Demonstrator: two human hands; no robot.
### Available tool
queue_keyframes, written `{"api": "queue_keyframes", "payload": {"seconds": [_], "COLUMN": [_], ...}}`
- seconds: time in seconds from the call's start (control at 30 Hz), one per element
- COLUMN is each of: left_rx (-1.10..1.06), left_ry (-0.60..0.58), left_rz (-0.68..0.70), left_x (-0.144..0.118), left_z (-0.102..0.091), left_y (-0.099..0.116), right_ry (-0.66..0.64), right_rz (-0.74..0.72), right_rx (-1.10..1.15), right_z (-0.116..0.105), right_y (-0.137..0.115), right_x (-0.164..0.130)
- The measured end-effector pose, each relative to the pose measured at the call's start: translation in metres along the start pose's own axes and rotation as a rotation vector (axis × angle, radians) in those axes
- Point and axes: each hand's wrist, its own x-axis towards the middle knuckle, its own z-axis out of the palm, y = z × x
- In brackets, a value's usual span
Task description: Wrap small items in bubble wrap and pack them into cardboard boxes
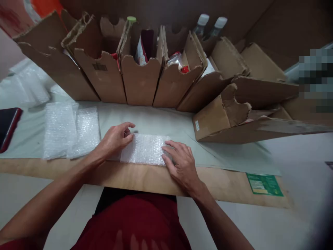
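Note:
A flat, see-through piece of bubble wrap lies on the pale cloth near the table's front edge. At its left end is my left hand, thumb by the upper left corner, index finger stretched out and the other fingers loosely curled. My right hand rests at the opposite end, fingers apart, with its fingertips touching the wrap's right edge. Neither hand grips anything that I can see. Left of my left hand, two more bubble wrap pieces lie partly overlapping.
Several cardboard holders stand in a row at the back, some with packets or bottles. Another cardboard holder lies at the right. A dark phone and more bubble wrap are at left. A green packet sits on the wooden edge.

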Motion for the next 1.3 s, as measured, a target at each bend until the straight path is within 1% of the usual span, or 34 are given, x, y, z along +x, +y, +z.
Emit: {"api": "queue_keyframes", "payload": {"seconds": [0.07,0.1,0.17,0.27,0.33,0.47,0.53,0.63,0.77,0.83,0.93,1.03,1.13,1.23,1.3], "left_rx": [0.045,0.080,0.175,0.312,0.371,0.426,0.429,0.425,0.407,0.399,0.404,0.357,0.261,0.196,0.103], "left_ry": [-0.003,-0.009,-0.019,-0.014,-0.015,-0.071,-0.088,-0.093,-0.085,-0.061,-0.031,-0.037,-0.086,-0.146,-0.152], "left_rz": [-0.032,-0.048,-0.068,-0.050,-0.037,-0.025,-0.023,-0.040,-0.047,-0.029,-0.001,-0.026,-0.025,0.003,0.030], "left_x": [0.001,0.001,0.002,0.001,-0.001,-0.005,-0.006,-0.006,-0.006,-0.007,-0.011,-0.013,-0.014,-0.014,-0.014], "left_z": [-0.001,-0.001,0.001,0.004,0.003,-0.004,-0.006,-0.006,-0.001,0.002,0.007,0.008,0.007,0.004,0.002], "left_y": [-0.001,-0.001,-0.001,-0.001,-0.002,-0.005,-0.005,-0.004,-0.001,-0.001,-0.002,-0.003,-0.004,-0.006,-0.007], "right_ry": [0.053,0.060,0.026,-0.048,-0.047,0.040,0.045,-0.043,-0.196,-0.224,-0.189,-0.164,-0.158,-0.092,-0.047], "right_rz": [-0.010,-0.020,-0.046,-0.060,-0.036,0.081,0.159,0.253,0.286,0.293,0.311,0.363,0.426,0.456,0.473], "right_rx": [-0.009,-0.013,-0.026,-0.034,-0.001,0.045,0.020,-0.011,0.035,0.110,0.282,0.436,0.496,0.555,0.622], "right_z": [0.003,0.005,0.011,0.018,0.018,0.007,0.003,0.003,0.011,0.011,0.005,-0.004,-0.009,-0.009,-0.008], "right_y": [-0.001,-0.001,0.000,0.002,0.004,0.015,0.023,0.034,0.037,0.033,0.026,0.020,0.019,0.022,0.025], "right_x": [0.000,0.001,0.001,0.001,0.000,0.001,0.006,0.020,0.040,0.044,0.039,0.029,0.020,0.015,0.013]}}
